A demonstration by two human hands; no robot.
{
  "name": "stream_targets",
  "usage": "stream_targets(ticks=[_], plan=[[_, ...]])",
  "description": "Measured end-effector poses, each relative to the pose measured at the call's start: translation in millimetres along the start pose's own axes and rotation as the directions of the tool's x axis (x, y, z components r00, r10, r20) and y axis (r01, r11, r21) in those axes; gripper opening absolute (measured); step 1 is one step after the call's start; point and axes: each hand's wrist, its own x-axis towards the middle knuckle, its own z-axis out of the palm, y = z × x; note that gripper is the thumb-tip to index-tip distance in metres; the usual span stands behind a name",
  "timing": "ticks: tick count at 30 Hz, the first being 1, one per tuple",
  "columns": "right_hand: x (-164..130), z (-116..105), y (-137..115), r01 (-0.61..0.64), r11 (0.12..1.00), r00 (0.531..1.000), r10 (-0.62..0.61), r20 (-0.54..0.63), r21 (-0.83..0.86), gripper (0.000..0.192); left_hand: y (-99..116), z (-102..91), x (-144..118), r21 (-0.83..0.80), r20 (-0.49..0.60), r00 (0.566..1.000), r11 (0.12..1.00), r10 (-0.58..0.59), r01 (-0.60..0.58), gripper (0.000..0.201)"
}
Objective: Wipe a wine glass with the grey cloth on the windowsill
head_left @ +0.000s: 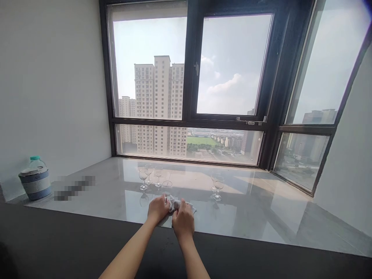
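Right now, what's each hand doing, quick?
Left hand: closed around a wine glass by its lower part.
Right hand: closed on a grey cloth against the glass.

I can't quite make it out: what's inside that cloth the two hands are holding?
A clear stemmed glass: its rim rises above the grey cloth. Left hand and right hand cover its stem and base, so those stay hidden.
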Motion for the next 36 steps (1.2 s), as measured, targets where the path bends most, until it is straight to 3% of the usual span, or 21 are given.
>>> stream_targets(ticks=[8,36], plan=[[-1.0,-2.3,-0.1,-0.008,1.000,1.000,0.008,0.018,-0.009,0.045,3.7,-8.7,-3.7,-0.022,0.032,0.999,1.000,-0.017,0.017,0.038],[-1.4,-1.3,1.0,0.010,1.000,1.000,-0.010,0.003,-0.016,0.044,3.4,-7.3,-2.7,-0.008,0.022,1.000,1.000,-0.008,0.008,0.036]])
